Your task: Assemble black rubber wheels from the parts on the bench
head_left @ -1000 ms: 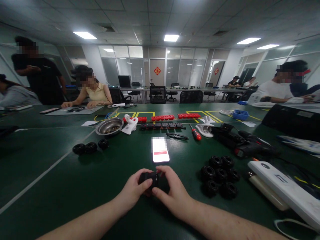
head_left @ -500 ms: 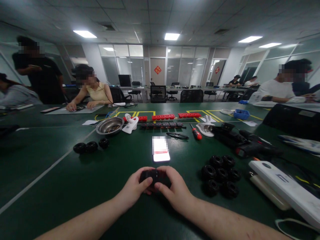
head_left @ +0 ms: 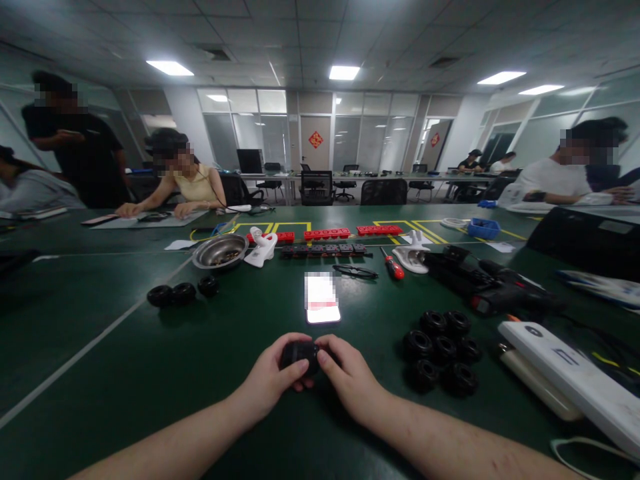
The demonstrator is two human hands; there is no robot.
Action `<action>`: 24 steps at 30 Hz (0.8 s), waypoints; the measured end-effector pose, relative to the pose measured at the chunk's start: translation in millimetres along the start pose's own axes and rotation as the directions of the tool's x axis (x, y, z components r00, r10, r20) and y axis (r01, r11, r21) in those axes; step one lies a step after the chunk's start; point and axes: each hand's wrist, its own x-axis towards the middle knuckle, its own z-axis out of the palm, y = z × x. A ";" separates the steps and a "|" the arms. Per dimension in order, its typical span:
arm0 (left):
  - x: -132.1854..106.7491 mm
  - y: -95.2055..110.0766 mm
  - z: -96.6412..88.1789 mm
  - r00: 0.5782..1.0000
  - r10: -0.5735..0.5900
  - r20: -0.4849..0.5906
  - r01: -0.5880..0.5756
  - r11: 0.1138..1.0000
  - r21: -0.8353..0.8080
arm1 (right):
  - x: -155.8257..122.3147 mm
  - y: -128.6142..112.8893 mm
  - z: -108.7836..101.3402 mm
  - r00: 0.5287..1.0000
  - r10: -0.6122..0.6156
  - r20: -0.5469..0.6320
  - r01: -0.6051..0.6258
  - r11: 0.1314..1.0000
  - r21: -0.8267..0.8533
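My left hand [head_left: 274,368] is closed around a black rounded part [head_left: 300,355], thumb across its near side. At the part's right end, my right hand [head_left: 345,367] pinches with thumb and forefinger. The fingers cover much of the part; it looks similar to the black wheels on the table, but its exact kind is unclear. Just beyond the hands lies a lit phone [head_left: 323,298]. To the right is a group of several black wheels [head_left: 444,349], and at the left stand three more black wheels [head_left: 183,293].
A metal bowl [head_left: 220,252] with small pieces stands at the left. Red trays [head_left: 326,234], a black strip of parts [head_left: 325,251], glasses [head_left: 356,272] and a screwdriver [head_left: 394,265] lie farther back. Near right are a power tool [head_left: 510,290] and a white device [head_left: 570,373]. Co-workers sit around.
My right hand has shifted its fingers to the black part's right end, and more of the part's surface shows. The left hand keeps its hold in nearly the same place.
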 end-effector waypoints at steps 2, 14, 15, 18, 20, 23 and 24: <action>0.1 -0.5 -0.3 1.000 0.009 0.016 -0.009 1.000 0.005 | 0.1 0.7 -0.1 1.000 -0.015 -0.012 0.014 0.999 -0.038; -0.2 3.5 -1.6 0.999 0.001 0.041 0.000 1.000 -0.027 | -5.2 -11.8 -3.8 0.985 -0.170 -0.035 0.167 0.983 -0.077; -0.7 3.3 -1.2 0.999 0.008 0.035 -0.007 1.000 -0.029 | -5.3 -10.7 -3.1 0.986 -0.158 -0.046 0.154 0.986 -0.066; -1.9 2.4 0.5 1.000 0.023 0.001 -0.023 0.999 -0.037 | -4.1 -6.4 -2.1 0.992 -0.118 -0.052 0.116 0.992 -0.048; -2.0 1.7 1.3 1.000 0.020 -0.012 -0.020 0.999 -0.033 | -2.6 -4.4 -2.4 0.994 -0.107 -0.037 0.104 0.992 -0.064; -0.9 0.9 0.9 1.000 0.012 -0.013 -0.012 1.000 -0.025 | -1.4 -4.3 -3.3 0.995 -0.100 -0.027 0.098 0.992 -0.082; -0.3 0.6 0.4 1.000 0.007 -0.012 -0.008 1.000 -0.026 | -1.6 -5.0 -3.5 0.994 -0.101 -0.028 0.099 0.992 -0.078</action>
